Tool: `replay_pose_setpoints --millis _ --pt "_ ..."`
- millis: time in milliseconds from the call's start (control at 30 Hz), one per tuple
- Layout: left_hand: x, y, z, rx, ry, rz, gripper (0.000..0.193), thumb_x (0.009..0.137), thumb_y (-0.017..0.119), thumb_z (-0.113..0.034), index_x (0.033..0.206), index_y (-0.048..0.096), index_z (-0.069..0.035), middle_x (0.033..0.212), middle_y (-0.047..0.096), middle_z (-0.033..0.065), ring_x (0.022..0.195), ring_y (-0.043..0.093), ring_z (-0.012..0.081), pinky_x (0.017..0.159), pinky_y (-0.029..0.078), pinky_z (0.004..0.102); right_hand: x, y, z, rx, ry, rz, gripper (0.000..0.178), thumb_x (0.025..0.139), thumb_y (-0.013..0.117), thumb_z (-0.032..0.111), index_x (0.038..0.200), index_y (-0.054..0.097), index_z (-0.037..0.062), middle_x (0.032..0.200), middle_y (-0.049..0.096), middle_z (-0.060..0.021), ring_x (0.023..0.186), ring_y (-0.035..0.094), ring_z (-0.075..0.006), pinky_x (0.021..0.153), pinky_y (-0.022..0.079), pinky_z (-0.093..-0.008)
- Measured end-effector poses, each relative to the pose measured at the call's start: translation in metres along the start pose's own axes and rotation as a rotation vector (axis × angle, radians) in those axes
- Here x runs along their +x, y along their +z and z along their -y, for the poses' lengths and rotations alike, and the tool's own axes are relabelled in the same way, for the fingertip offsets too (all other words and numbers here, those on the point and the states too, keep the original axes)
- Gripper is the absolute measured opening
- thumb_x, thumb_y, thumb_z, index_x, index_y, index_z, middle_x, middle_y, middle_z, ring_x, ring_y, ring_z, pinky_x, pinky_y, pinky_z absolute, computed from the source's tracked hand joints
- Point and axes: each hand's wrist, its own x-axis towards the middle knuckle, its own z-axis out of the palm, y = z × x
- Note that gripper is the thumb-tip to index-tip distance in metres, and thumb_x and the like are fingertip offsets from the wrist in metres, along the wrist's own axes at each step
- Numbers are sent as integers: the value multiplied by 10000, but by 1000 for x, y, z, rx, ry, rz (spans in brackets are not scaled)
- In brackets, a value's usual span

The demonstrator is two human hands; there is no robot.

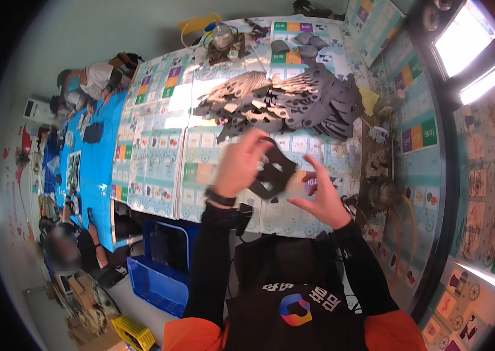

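Note:
My left hand [240, 162], a little blurred, grips a flat dark cut-out piece [287, 167] by its left side and holds it above the table. Angular holes run through the piece; its material I cannot make out. Close to its right edge, my right hand [322, 198] is open, thumb and fingers spread apart, apparently not touching it. Beyond both hands lies a wide heap of similar dark grey and brownish cut-out pieces [332, 99], overlapping one another.
The patterned table [148, 169] carries several loose grey pieces [307, 51] and a clear jar [222, 36] at its far end. A blue crate [157, 286] stands below the near left edge. Other people [96, 79] work around a blue-covered table [98, 169] at left.

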Motion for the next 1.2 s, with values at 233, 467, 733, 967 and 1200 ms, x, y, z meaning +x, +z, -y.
replay_pose_setpoints --millis 233,467,733,967,1200 --pt "-108 94 132 3 -278 -148 427 986 653 -318 1221 563 27 1092 702 189 1003 700 296 849 542 377 -46 19 -105 461 475 -192 166 936 733 185 1071 700 96 873 681 53 657 533 -16 517 407 -226" --pt "-177 174 165 -1048 -725 337 305 1038 564 -203 1255 479 -7 988 715 160 873 723 204 670 560 281 -75 23 -148 478 617 -296 186 931 743 218 1036 674 81 948 682 27 718 571 -58 587 452 -246" --pt "-162 199 201 -806 -673 211 164 1033 531 -87 1177 475 -34 939 714 156 737 716 191 623 528 253 -131 -37 -205 -103 545 -205 398 933 732 232 1232 583 17 1065 685 -63 951 673 -175 822 532 -307" --pt "-188 168 161 -844 -592 298 111 1038 522 -96 1128 492 -39 966 728 140 771 725 181 645 524 251 -90 22 -137 1029 718 -248 297 945 713 183 1207 615 84 1151 671 -18 1050 639 -137 871 515 -324" --pt "-195 147 138 -742 -502 276 197 1030 574 -155 1184 543 -36 1000 732 78 788 725 161 664 506 233 -78 36 -128 896 608 -340 216 900 754 104 1103 684 92 999 701 18 851 665 -94 673 497 -247"
